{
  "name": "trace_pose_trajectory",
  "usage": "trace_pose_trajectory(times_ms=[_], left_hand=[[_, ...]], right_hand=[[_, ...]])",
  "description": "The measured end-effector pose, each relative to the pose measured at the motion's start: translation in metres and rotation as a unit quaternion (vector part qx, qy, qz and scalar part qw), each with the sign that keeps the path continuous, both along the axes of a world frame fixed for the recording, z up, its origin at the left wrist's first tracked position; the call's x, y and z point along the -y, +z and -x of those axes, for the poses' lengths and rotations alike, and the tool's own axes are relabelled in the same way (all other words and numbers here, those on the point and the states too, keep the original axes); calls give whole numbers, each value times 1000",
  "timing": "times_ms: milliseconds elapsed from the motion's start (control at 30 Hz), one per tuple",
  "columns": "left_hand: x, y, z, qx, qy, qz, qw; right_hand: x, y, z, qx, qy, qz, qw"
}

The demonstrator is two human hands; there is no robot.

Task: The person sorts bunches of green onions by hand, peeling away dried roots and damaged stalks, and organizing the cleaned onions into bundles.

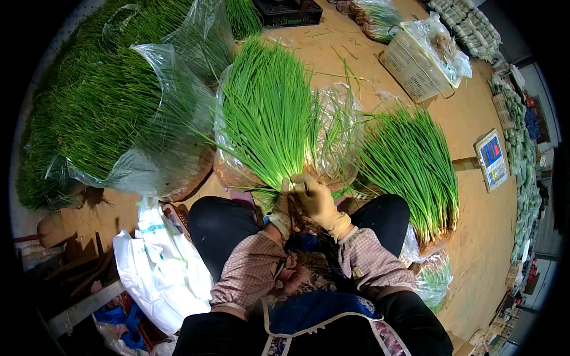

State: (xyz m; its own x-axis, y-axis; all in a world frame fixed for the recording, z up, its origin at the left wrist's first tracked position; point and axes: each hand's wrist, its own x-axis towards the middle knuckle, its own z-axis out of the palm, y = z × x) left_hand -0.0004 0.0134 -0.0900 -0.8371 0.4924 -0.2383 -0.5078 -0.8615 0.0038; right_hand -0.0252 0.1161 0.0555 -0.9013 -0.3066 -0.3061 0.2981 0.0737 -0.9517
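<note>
A large fan of green onions lies in front of me on a clear plastic bag, its pale stem ends toward my knees. My gloved left hand is closed around the lower stems of some green onions, thumb up. Close against it, my gloved right hand has its fingers curled at the stem bases; what they pinch is hidden. Brown roots hang between the two hands. To the right, a second pile of green onions lies with its roots toward me.
Bagged green onions crowd the left side. A white plastic bag lies by my left knee. Farther right are a cream crate and a scale on the brown floor. A black crate stands at the back.
</note>
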Motion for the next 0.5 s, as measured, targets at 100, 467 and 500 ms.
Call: trace_pose_trajectory(times_ms=[100, 467, 500], left_hand=[[-5, 4, 0, 3, -14, 60, 998], [-24, -27, 2, 21, 25, 277, 960], [-26, -31, 3, 20, 32, 294, 955]], right_hand=[[4, -1, 24, -243, 53, -201, 947], [21, -18, 74, -165, 65, -365, 914], [21, -20, 73, -174, 64, -380, 906]])
